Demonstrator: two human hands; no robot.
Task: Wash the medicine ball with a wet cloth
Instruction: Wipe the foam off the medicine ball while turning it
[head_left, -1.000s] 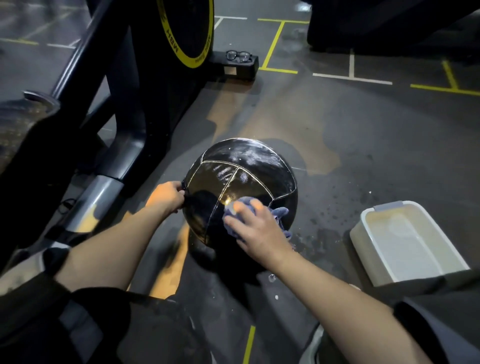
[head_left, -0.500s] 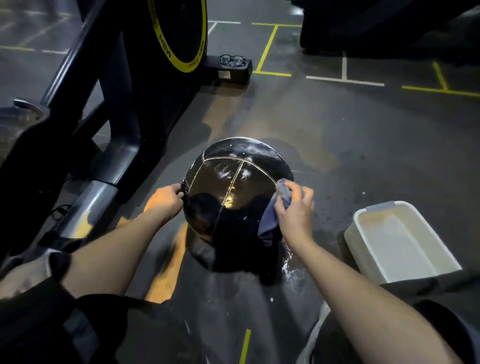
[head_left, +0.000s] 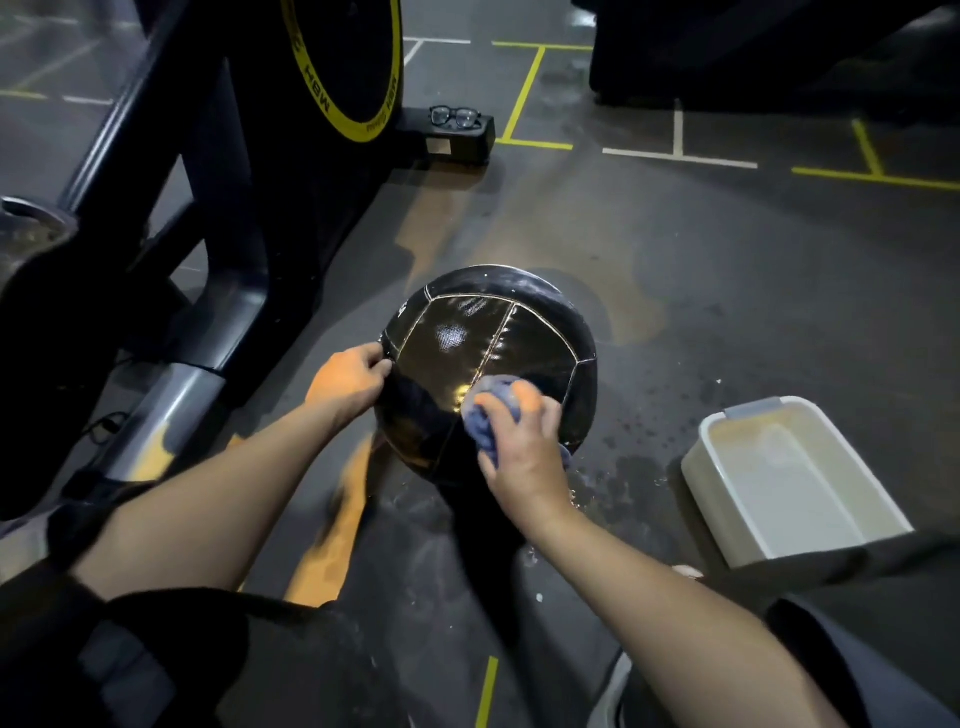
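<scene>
A shiny black medicine ball (head_left: 483, 343) with pale seams sits on the dark gym floor in the middle of the view, wet and reflecting light. My left hand (head_left: 348, 382) grips its left side, fingers curled at a seam. My right hand (head_left: 519, 447) holds a bunched blue cloth (head_left: 491, 415) and presses it against the ball's near right face. Most of the cloth is hidden under my fingers.
A white plastic basin (head_left: 727, 499) holding water stands on the floor to the right. A black exercise machine (head_left: 249, 218) with a yellow-rimmed wheel rises at the left. Black glasses (head_left: 455, 116) lie on its base at the back. Water spots mark the floor beside the ball.
My right hand has slid the cloth from the ball's right edge back onto its near front face. My left hand has stayed on the left side.
</scene>
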